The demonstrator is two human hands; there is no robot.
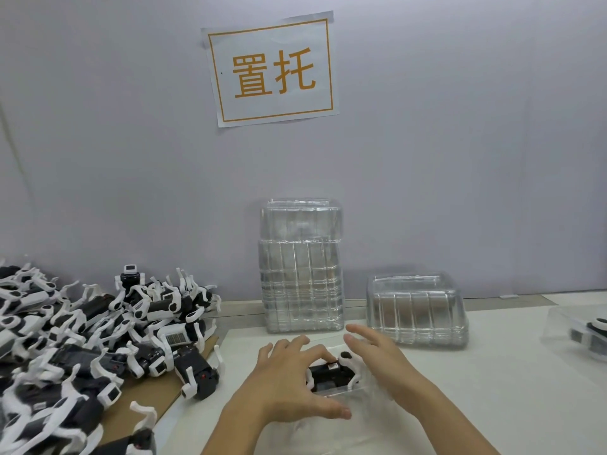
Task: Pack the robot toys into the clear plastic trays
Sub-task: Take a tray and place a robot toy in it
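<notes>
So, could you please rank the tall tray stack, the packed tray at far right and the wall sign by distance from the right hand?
From the right hand:
1. Tall tray stack, just behind-left.
2. Packed tray, far right.
3. Wall sign, high on the wall.

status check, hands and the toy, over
Left hand fingers spread, pressing robot toy into clear tray. Right hand open beside it. Nothing blocking; toy pile left, tray stacks behind.
</notes>
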